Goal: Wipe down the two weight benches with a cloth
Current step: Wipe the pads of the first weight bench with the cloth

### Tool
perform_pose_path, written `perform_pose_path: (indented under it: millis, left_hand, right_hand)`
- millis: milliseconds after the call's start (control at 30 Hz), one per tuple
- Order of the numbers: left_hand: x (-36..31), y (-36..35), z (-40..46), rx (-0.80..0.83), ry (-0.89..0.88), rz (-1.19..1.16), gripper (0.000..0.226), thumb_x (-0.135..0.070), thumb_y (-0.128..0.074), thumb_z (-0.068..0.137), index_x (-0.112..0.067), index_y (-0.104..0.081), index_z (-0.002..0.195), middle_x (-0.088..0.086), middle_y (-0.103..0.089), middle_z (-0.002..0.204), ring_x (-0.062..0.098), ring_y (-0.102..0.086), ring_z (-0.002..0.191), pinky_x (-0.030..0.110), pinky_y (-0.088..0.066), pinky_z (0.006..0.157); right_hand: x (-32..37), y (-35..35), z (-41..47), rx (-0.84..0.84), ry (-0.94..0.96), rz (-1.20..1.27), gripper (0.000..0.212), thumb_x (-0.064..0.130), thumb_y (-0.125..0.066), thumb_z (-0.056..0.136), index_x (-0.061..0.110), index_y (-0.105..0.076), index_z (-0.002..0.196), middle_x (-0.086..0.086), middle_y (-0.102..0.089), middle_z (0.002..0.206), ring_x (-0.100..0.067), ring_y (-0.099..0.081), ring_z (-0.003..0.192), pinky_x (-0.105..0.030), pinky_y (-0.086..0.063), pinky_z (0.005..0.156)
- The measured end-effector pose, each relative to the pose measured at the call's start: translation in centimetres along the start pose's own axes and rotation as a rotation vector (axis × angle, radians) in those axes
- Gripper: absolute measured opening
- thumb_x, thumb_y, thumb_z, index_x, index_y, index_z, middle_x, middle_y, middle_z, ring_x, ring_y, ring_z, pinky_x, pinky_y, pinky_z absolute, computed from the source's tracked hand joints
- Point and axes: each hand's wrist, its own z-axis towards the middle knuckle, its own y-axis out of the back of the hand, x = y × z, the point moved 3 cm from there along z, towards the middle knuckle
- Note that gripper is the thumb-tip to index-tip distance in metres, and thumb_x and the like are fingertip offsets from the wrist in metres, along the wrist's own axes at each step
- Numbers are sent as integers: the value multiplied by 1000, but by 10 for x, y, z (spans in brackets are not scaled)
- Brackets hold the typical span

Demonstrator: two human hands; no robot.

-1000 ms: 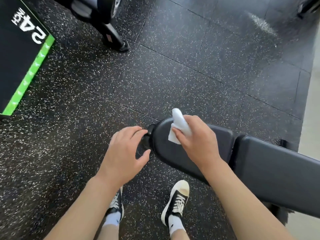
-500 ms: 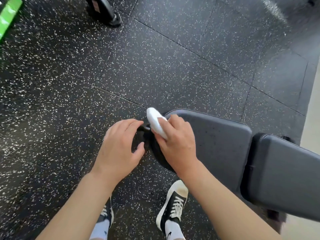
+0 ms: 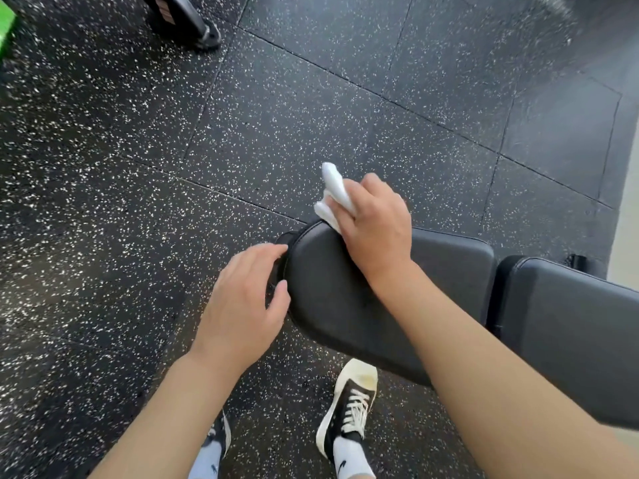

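Two shoes (image 3: 349, 406) below the hands. One bench (image 3: 449, 292), 2 pads: left hand (image 3: 242, 305) w/ fingers loosely curved at its end; right hand (image 3: 375, 229) pinches 1 white cloth (image 3: 333, 195) against far edge.

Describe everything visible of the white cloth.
The cloth is plain white, soft and crumpled, bunched into folds. The right hand grips it; most of it is hidden under the fingers. One rounded fold sticks up past the knuckles, another hangs lower. Its lower edge meets the far rim of the bench pad's rounded end. Whether it is damp cannot be told.
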Motion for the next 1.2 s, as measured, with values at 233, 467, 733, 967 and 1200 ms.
perform_pose_path:
  millis: [233, 467, 733, 967, 1200]
  left_hand:
    - [-11, 9, 25, -89, 58, 4, 42, -11, -58, 99, -16, -56, 140, -5, -58, 135, 14, -51, 126, 25, -36, 107]
    - [-40, -19, 45, -53, -17, -74, 31, -15, -50, 102, -21, -58, 132, -12, -57, 125, 2, -52, 119, 14, -35, 103]
    - [-50, -52, 82, 38, 41, 50, 40, -32, -43, 104, -26, -56, 141, -12, -60, 137, 12, -54, 125, 32, -42, 99]
    - [-51, -59, 92, -13, 51, 253, 44, -42, -34, 102, -32, -60, 134, -15, -65, 132, 16, -63, 115, 41, -51, 90]
    - [-52, -59, 93, -35, 24, 225, 41, -37, -34, 102, -33, -63, 130, -16, -67, 126, 14, -63, 107, 38, -49, 83]
  right_hand:
    - [19, 10, -131, 162, 274, 86, 22, 22, -70, 94, 9, -73, 111, -5, -51, 82, -28, -46, 68, -39, -31, 61]
    - [-26, 21, -71, 18, 130, 24, 15, 23, -70, 94, 10, -75, 99, -8, -52, 77, -30, -50, 66, -42, -38, 59]
    - [-51, 26, -69, -82, -26, 103, 27, 37, -67, 99, 11, -70, 91, -5, -48, 75, -28, -47, 66, -40, -35, 59]
    - [-132, 48, -102, -165, -115, -41, 22, 30, -62, 99, 11, -73, 96, -5, -48, 75, -29, -47, 65, -42, -36, 58]
    - [-79, 27, -61, -201, -348, -28, 31, 42, -66, 98, 15, -65, 83, -4, -52, 77, -28, -50, 70, -38, -27, 65]
